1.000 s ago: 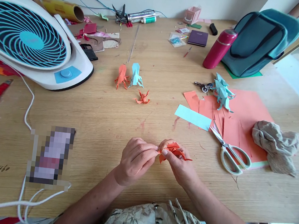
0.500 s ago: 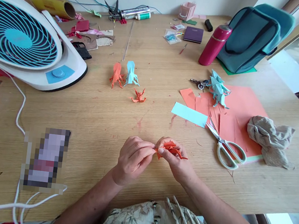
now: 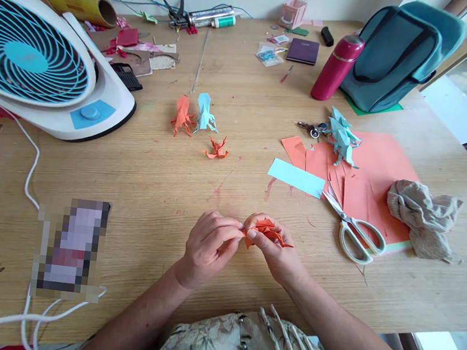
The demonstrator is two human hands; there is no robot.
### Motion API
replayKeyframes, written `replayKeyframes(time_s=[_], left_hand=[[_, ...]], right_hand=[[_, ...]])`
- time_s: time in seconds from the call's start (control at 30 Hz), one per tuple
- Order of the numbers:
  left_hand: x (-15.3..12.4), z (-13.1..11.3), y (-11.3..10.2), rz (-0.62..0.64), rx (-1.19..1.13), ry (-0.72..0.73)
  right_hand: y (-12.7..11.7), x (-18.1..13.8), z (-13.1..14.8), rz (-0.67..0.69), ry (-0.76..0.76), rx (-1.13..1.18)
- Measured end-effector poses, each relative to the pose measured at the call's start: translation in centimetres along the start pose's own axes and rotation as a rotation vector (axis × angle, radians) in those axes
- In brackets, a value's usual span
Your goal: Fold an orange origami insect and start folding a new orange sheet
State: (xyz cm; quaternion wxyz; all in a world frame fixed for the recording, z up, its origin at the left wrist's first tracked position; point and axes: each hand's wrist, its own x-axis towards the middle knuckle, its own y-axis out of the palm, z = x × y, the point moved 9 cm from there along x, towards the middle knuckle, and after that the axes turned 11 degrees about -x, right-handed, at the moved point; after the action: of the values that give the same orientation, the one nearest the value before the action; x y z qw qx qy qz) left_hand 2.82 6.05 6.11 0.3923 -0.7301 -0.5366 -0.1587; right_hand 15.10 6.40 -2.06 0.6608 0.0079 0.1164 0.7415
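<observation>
A small orange folded paper figure (image 3: 269,233) is held just above the wooden table (image 3: 164,189), near its front edge. My left hand (image 3: 208,248) pinches the figure's left end with thumb and fingers closed. My right hand (image 3: 276,253) grips it from the right, with the thumb on top. Beyond my hands stand finished paper figures: an orange one (image 3: 181,115), a light blue one (image 3: 204,114) and a small orange one (image 3: 217,149).
Scissors (image 3: 351,229) lie right of my hands on orange paper sheets (image 3: 379,175), beside a blue paper strip (image 3: 296,177), a blue figure (image 3: 341,135) and a crumpled cloth (image 3: 422,219). A fan (image 3: 39,63) stands far left, a blurred device (image 3: 70,247) near left, a pink bottle (image 3: 336,67) and teal bag (image 3: 399,53) behind.
Both hands keep working the orange figure with small finger shifts. The view has shifted slightly.
</observation>
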Motion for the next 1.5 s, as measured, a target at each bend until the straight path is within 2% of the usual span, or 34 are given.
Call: replayKeyframes(time_s=[0.23, 0.47, 0.6, 0.93, 1.03, 1.2, 1.33, 1.5], left_hand=[[-0.1, 0.2, -0.1, -0.012, -0.009, -0.005], [-0.4, 0.7, -0.1, -0.015, -0.02, -0.012], [-0.6, 1.0, 0.0, -0.012, -0.021, -0.009], [-0.7, 1.0, 0.0, -0.019, -0.013, -0.001], [-0.6, 1.0, 0.0, -0.022, -0.011, -0.002], [-0.6, 0.9, -0.2, -0.037, -0.013, -0.016], [-0.5, 0.6, -0.3, -0.041, -0.003, 0.026], [-0.5, 0.5, -0.5, -0.052, -0.007, 0.029]], right_hand=[[-0.1, -0.1, 0.6, -0.004, -0.032, -0.072], [-0.3, -0.7, 3.3, -0.039, -0.252, -0.337], [-0.3, -1.0, 4.0, -0.069, -0.344, -0.458], [-0.2, -1.3, 4.5, -0.086, -0.417, -0.555], [-0.2, -1.3, 4.5, -0.085, -0.405, -0.535], [-0.3, -1.0, 3.5, -0.066, -0.292, -0.415], [-0.3, -0.7, 2.6, -0.047, -0.229, -0.322], [-0.2, -0.4, 2.1, -0.025, -0.201, -0.244]])
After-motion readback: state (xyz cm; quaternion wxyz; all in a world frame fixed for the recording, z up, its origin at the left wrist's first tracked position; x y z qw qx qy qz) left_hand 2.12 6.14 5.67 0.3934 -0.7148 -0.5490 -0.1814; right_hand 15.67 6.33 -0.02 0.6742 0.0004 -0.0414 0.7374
